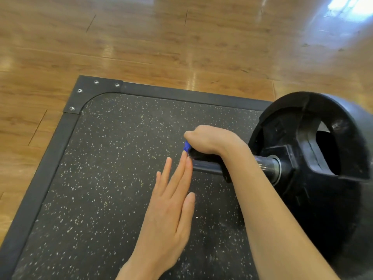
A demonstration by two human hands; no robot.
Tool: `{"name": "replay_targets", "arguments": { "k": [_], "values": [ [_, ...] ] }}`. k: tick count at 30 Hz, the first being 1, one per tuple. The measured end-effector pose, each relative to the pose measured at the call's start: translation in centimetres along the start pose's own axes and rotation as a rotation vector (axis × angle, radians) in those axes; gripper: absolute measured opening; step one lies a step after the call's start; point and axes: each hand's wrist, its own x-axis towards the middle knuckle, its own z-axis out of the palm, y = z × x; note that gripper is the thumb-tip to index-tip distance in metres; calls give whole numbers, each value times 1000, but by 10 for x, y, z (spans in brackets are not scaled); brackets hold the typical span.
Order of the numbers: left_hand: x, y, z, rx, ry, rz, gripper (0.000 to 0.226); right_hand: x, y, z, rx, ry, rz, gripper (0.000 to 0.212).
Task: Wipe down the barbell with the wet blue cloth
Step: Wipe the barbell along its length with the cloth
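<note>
Gripping barbell (pixel 210 167) sleeve end from above with right hand (pixel 210 139), fingers curled round it, blue cloth (pixel 187 146) bunched under palm, only scrap showing at 9 o'clock of hand; left hand (pixel 171 203) flat, fingers straight and together, tips touching sleeve end; black plate (pixel 314 158) at 3 o'clock, standing on speckled rubber mat (pixel 101 178); wood floor (pixel 161 37) at 12 o'clock

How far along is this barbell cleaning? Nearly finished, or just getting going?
Hard to call anything finished: no wiped stretch shows clearly. In hand: the right hand grips the blue cloth around the outer end of the barbell sleeve, while the left hand lies flat with its fingertips at that end. Left, probably: the sleeve toward the black weight plate, and the bar beyond, out of view.
</note>
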Motion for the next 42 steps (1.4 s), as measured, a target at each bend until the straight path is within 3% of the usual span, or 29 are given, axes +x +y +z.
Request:
{"name": "replay_targets", "arguments": {
  "k": [2, 4, 6, 8, 10, 22, 26, 31, 35, 38, 42],
  "values": [
    [-7, 1, 0, 40, -1, 11, 57, -17, 5, 7, -58, 107, -10, 20],
    [-9, 0, -2, 77, 12, 25, 59, -33, 20, 33, -219, 373, -61, 13],
    [-5, -2, -5, 106, 28, 38, 59, -47, 34, 66, -302, 651, -148, 24],
    [6, -1, -7, 134, 35, 66, 58, -51, 56, 88, -126, 919, -202, 38],
    [14, 3, -6, 164, 13, 125, 57, -53, 75, 101, -3, 1007, -150, 45],
    [8, 15, 6, 143, -56, 193, 59, -71, 78, 129, 9, 1015, -248, 29],
    [7, 21, 4, 194, -85, 202, 59, -76, 93, 128, 62, 1087, -116, 41],
    [13, 33, 4, 218, -80, 182, 57, -76, 91, 125, 16, 1020, -231, 30],
    [14, 39, 10, 317, -119, 219, 58, -76, 95, 130, 121, 1142, -65, 32],
    [7, 40, 9, 350, -168, 201, 59, -81, 92, 139, 99, 1128, -115, 22],
    [-7, 42, 11, 366, -175, 170, 62, -101, 99, 166, 115, 1129, -154, 40]
  ]
}}
